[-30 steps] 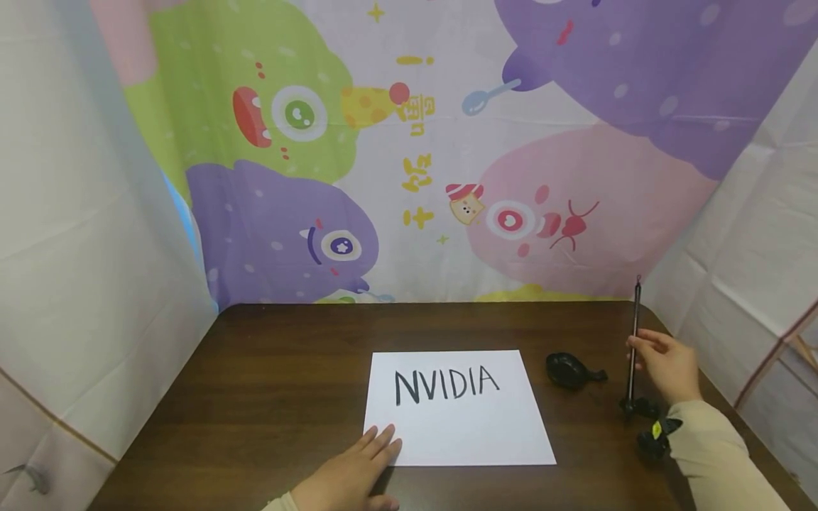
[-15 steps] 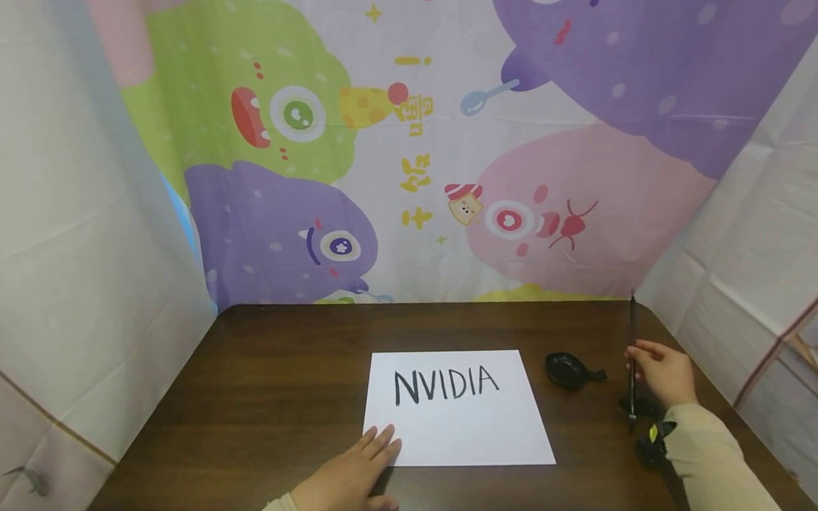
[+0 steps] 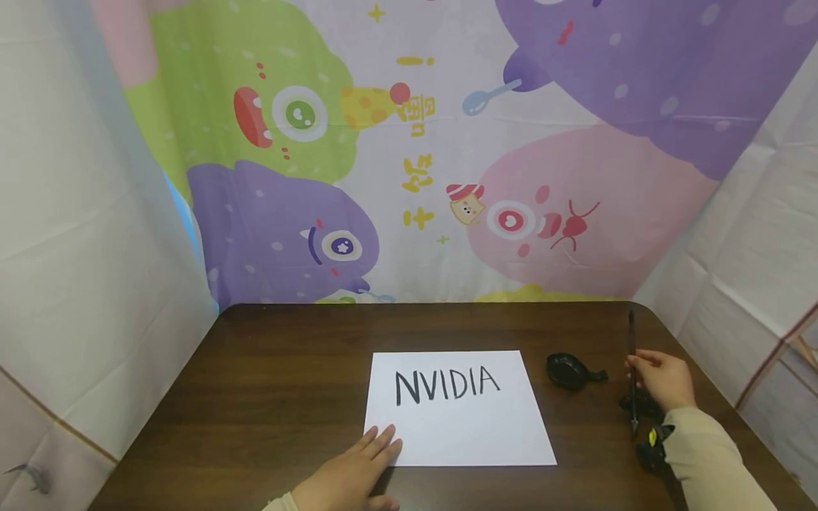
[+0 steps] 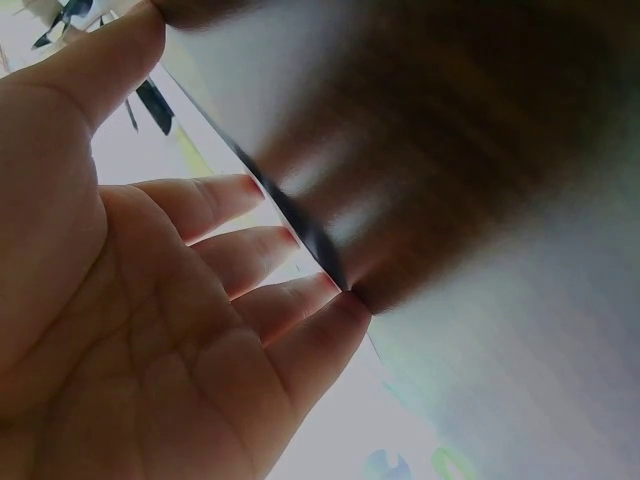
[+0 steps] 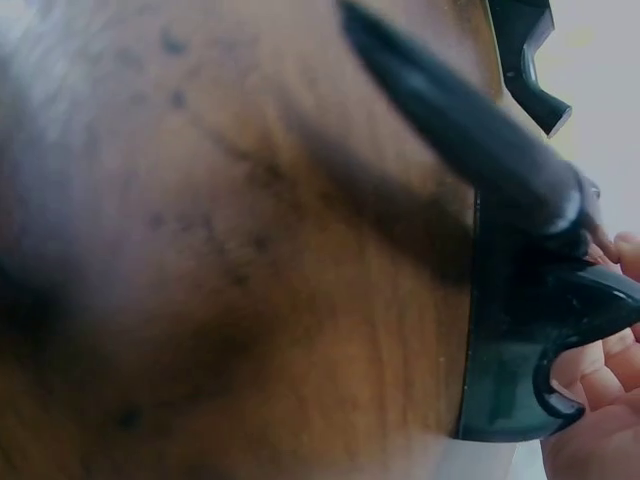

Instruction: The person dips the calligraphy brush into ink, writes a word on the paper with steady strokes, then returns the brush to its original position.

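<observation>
My right hand (image 3: pixel 667 380) pinches a dark writing brush (image 3: pixel 633 397) near the table's right side, its dark bristle end toward me. Beneath the brush lies a black brush rest (image 3: pixel 649 406), partly covered by the hand. In the right wrist view the brush tip (image 5: pixel 450 120) slants across the glossy curved rest (image 5: pixel 510 380); whether they touch I cannot tell. My left hand (image 3: pixel 348 472) lies with extended fingers on the lower left corner of a white sheet (image 3: pixel 460 436) lettered "NVIDIA" in black. The left wrist view shows its palm (image 4: pixel 150 310) and straight fingers at the sheet's edge.
A black ink dish (image 3: pixel 567 372) with a short handle sits between the sheet and the brush rest. Below the right wrist is a dark object (image 3: pixel 650 454) with a yellow mark. A cartoon-print curtain (image 3: pixel 422 270) hangs behind the brown table (image 3: pixel 268 383).
My right hand has lowered the brush and drawn it slightly toward me, so that its bristle end now reaches past the brush rest. The left hand and the sheet stay put.
</observation>
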Available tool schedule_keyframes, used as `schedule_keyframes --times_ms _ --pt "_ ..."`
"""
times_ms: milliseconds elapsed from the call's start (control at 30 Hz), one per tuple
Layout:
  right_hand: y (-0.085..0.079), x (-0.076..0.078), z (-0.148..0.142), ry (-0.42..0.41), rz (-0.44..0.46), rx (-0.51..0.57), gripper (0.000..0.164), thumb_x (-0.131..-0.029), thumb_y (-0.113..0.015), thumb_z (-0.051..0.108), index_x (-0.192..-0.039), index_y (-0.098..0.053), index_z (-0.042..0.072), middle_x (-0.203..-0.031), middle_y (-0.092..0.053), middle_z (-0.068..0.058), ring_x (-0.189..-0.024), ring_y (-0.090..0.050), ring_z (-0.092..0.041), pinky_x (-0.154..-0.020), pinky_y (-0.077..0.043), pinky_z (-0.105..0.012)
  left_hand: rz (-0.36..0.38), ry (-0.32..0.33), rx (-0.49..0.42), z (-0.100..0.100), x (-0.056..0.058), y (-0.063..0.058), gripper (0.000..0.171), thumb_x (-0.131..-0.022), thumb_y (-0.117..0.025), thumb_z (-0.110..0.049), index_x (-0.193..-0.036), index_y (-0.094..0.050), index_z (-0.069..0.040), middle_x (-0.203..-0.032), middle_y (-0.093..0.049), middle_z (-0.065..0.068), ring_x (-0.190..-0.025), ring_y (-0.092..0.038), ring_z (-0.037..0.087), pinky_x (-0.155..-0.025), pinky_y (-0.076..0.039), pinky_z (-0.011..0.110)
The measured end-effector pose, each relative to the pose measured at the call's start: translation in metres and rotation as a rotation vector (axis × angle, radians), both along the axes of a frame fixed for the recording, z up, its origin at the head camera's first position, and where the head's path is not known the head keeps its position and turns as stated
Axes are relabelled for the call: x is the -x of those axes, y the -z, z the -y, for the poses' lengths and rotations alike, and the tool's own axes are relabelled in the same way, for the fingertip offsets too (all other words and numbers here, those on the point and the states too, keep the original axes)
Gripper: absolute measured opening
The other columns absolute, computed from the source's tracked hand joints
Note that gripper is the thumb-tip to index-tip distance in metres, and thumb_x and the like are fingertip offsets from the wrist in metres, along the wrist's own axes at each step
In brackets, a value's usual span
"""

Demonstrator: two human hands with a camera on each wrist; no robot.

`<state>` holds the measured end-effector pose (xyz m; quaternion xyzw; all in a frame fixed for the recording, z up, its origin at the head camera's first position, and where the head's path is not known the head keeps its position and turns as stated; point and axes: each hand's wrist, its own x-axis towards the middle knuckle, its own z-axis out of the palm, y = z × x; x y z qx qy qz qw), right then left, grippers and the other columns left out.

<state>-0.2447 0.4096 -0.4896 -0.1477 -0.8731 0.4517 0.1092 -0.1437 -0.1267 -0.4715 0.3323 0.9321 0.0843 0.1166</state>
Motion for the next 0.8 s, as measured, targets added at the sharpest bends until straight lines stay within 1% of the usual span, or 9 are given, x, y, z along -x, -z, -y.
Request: schedule_keyframes --times_ms 167,333,533,800 --pt "0.0002 -0.0011 0.0006 -0.015 0.023 -0.033 0.046 -0.099 -0.054 0.018 -0.126 -0.053 -0.020 -0.082 -0.075 -0.006 -0.059 -0.061 0.001 -0.054 -0.053 -0.020 0.007 -0.002 0.000 -0.0004 -0.0001 -0.0008 0.079 -0.085 -0.068 -0.054 -0.147 -0.044 -0.012 -0.157 -0.038 0.013 -0.142 -0.037 0.039 -0.109 -0.042 0.050" --pt "0.0019 -0.0021 -0.0006 -0.048 0.039 -0.056 0.047 -0.099 -0.054 0.019 -0.125 -0.053 -0.020 -0.087 -0.075 -0.013 -0.060 -0.061 0.000 -0.054 -0.053 -0.021 0.011 -0.005 0.004 -0.0005 0.0003 -0.0006 0.080 -0.084 -0.069 -0.053 -0.148 -0.044 -0.012 -0.157 -0.038 0.013 -0.142 -0.037 0.039 -0.110 -0.042 0.050" --pt "0.0021 -0.0035 -0.0015 -0.066 0.068 -0.106 0.048 -0.099 -0.054 0.023 -0.124 -0.056 -0.018 -0.091 -0.075 -0.018 -0.059 -0.062 -0.004 -0.055 -0.053 -0.023 0.040 -0.019 0.008 -0.0009 0.0014 -0.0002 0.080 -0.084 -0.069 -0.053 -0.148 -0.043 -0.013 -0.158 -0.036 0.012 -0.144 -0.036 0.038 -0.111 -0.040 0.051" --pt "-0.0006 -0.0059 0.0009 -0.085 0.075 -0.138 0.047 -0.098 -0.056 0.022 -0.122 -0.056 -0.019 -0.092 -0.075 -0.021 -0.059 -0.063 -0.004 -0.055 -0.053 -0.022 0.006 0.000 -0.003 0.0008 0.0005 0.0007 0.080 -0.084 -0.069 -0.053 -0.148 -0.044 -0.011 -0.156 -0.038 0.014 -0.142 -0.037 0.039 -0.110 -0.041 0.050"
